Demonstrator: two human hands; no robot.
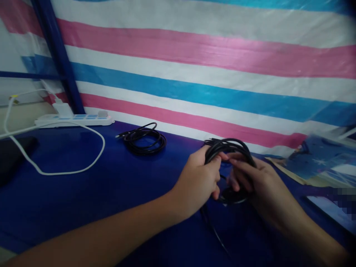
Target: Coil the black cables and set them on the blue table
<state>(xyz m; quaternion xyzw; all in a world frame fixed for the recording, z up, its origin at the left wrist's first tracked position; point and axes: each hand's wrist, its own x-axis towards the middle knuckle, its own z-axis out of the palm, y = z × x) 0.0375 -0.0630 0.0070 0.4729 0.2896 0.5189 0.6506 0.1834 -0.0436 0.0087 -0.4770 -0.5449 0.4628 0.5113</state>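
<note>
A black cable [233,142] wound into loops is held between my two hands above the blue table. My left hand [198,174] is closed round the left side of the loops, thumb on top. On the opposite side, my right hand [250,174] grips the coil with its fingers curled inside the loops. A loose length of the cable hangs below my left hand toward the front. Behind the hands, part of another black cable [213,142] shows, mostly hidden. Further left lies a coiled black cable [144,141] with a metal plug end.
A white power strip [102,119] with a white charger [62,109] stands at the back left, its white cable [69,173] looping over the table [111,196]. A dark flat object [16,155] lies far left. Plastic packaging [314,159] and a phone-like device [330,213] lie right.
</note>
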